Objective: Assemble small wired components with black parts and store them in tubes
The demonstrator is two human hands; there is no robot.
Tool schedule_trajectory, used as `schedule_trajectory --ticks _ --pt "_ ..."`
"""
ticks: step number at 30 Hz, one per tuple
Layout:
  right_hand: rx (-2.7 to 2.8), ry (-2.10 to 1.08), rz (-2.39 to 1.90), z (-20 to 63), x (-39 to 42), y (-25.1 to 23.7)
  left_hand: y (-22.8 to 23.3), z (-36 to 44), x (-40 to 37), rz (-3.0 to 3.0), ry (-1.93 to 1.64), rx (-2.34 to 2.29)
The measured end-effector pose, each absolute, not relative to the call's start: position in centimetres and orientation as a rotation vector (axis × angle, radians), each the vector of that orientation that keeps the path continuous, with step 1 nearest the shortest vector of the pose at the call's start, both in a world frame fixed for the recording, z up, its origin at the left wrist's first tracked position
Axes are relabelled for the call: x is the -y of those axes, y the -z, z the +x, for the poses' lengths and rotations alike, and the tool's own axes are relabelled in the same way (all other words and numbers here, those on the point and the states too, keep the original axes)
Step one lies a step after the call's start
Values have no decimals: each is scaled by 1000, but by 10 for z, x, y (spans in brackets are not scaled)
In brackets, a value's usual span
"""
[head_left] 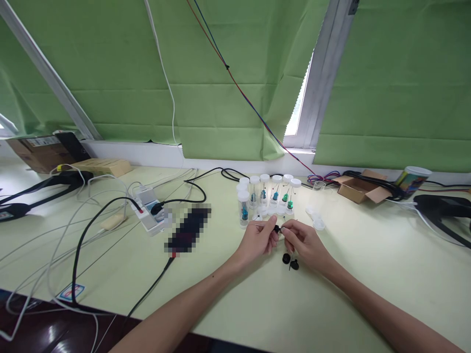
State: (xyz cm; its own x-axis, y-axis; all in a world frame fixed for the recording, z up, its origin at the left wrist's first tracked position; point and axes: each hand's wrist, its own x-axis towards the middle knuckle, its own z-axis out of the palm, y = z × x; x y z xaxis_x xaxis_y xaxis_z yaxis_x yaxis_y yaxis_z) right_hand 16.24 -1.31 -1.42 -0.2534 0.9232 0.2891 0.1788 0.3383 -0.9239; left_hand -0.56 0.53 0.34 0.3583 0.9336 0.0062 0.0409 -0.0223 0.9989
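My left hand [258, 239] and my right hand [304, 241] meet over the table, fingertips pinched together. Between them is a small black part [277, 228], gripped from both sides; its exact kind is too small to make out. A thin light rod sticks out by the left fingers. Just below my right hand lie a round black piece [286, 258] and a black piece with a thin metal shaft [294, 264]. Behind my hands stand several clear tubes [243, 210] with white caps, holding blue or green small parts on thin shafts. Loose white caps [281, 211] lie in front of the tubes.
Left of my hands are a pixelated dark device [189, 229] on a cable and a white power strip [150, 215] with plugs. Loose cables cross the left side. To the right are clear plastic pieces [315, 219], an open cardboard box [355, 190] and a printed can [412, 180].
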Motion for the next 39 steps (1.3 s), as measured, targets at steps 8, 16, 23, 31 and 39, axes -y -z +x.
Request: schedule_trajectory --ticks 8,16,23,31,39 --pt "1706 -945 -1029 160 15 9 -6 -6 -3 1430 -888 -959" --pt "1674 -1011 -1049 159 14 11 -9 -6 -2 1460 -864 -934" --pt "1664 -992 -1075 159 12 13 -7 -5 -1 1464 -861 -937" --pt "1625 -972 -1065 158 13 11 -7 -4 -4 1388 -900 -954" --pt "1608 -959 -971 159 15 12 -12 -5 -4 1274 -914 -955"
